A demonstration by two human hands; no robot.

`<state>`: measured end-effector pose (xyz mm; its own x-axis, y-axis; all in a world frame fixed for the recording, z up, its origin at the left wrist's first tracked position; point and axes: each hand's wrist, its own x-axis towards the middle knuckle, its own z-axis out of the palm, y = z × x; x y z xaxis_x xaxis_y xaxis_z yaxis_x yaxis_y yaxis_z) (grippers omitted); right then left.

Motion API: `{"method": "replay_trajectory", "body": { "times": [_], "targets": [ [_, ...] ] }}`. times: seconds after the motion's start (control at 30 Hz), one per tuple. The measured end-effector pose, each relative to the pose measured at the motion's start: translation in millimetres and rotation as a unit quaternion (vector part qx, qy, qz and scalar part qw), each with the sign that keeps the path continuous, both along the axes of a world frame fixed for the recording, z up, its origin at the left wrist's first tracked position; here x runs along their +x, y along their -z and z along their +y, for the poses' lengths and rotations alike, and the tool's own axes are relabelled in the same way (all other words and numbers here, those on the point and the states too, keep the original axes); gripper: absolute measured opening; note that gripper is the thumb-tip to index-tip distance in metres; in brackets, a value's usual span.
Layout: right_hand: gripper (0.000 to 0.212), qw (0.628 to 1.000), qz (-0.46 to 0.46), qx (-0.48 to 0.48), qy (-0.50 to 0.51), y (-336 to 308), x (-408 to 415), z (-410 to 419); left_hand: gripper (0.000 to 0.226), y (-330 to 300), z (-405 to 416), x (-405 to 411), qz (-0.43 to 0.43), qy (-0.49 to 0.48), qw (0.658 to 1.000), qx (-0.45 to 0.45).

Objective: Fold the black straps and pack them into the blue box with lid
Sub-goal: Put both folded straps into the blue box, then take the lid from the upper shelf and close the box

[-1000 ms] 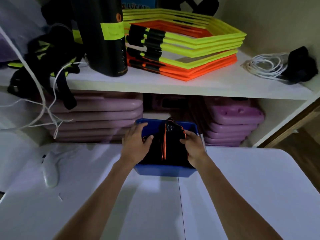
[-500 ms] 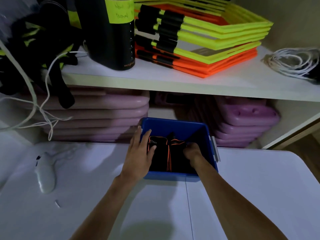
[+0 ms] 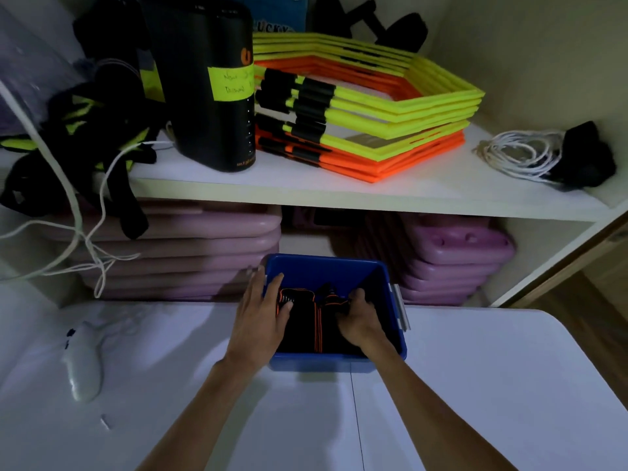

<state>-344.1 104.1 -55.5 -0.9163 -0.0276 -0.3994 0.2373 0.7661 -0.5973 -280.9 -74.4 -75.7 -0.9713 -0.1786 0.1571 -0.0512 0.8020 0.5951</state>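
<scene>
The blue box (image 3: 326,271) stands open on the white table, at its far edge below a shelf. Inside lie the folded black straps (image 3: 314,322) with orange edging. My left hand (image 3: 260,314) rests over the box's left rim, fingers spread, with its fingertips on the left part of the straps. My right hand (image 3: 360,321) is inside the box on the right, with fingers curled down onto the straps. No lid is in view.
A white controller (image 3: 81,363) lies on the table (image 3: 492,385) at left. The shelf (image 3: 373,195) above holds a black cylinder (image 3: 207,86), stacked yellow and orange hexagon frames (image 3: 367,110), a coiled white cord (image 3: 520,156) and black gear with hanging cords (image 3: 78,137). Purple boards (image 3: 183,246) are stacked behind the box.
The straps went from standing above the box's rim to lying down inside it. Both hands followed them in, and the right hand now presses lower in the box.
</scene>
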Motion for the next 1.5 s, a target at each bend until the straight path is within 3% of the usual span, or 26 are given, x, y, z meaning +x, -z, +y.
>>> {"method": "replay_trajectory", "body": {
  "times": [0.17,0.3,0.43,0.63,0.77,0.87,1.0,1.07,1.17,1.23,1.37,1.5],
  "targets": [
    [0.041,0.995,0.101,-0.005,-0.02,-68,9,7,0.079,-69,15,-4,0.068,0.011,0.996,-0.051],
    [0.039,0.97,0.237,-0.026,-0.045,-167,-2,17,0.066,-184,39,-19,0.152,0.048,0.985,-0.073],
    [0.038,0.928,0.369,-0.041,-0.042,-288,-7,34,0.055,-317,66,-28,0.274,0.052,0.954,-0.111],
    [0.032,0.842,0.537,-0.048,-0.028,-475,12,73,0.034,-509,102,-14,0.454,0.007,0.876,-0.162],
    [0.027,0.782,0.619,-0.075,-0.005,-572,35,103,0.03,-597,116,-11,0.507,-0.007,0.847,-0.161],
    [0.021,0.761,0.643,-0.08,0.023,-622,40,126,0.031,-639,126,-20,0.497,-0.018,0.852,-0.162],
    [0.03,0.772,0.631,-0.05,0.057,-659,23,151,0.034,-675,144,-41,0.45,-0.028,0.87,-0.198],
    [0.032,0.789,0.61,-0.032,0.063,-671,5,153,0.035,-689,151,-60,0.395,-0.02,0.899,-0.187],
    [0.032,0.834,0.551,-0.009,0.023,-681,-27,144,0.035,-706,157,-97,0.292,0.017,0.945,-0.146],
    [0.045,0.864,0.502,0.014,-0.034,-683,-43,139,0.034,-714,158,-121,0.231,0.044,0.962,-0.139],
    [0.054,0.884,0.436,0.118,-0.12,-687,-62,157,0.054,-731,161,-151,0.182,0.054,0.969,-0.159],
    [0.076,0.918,0.361,0.063,-0.152,-696,-85,201,0.065,-745,166,-160,0.182,0.048,0.96,-0.208]
  ]
}}
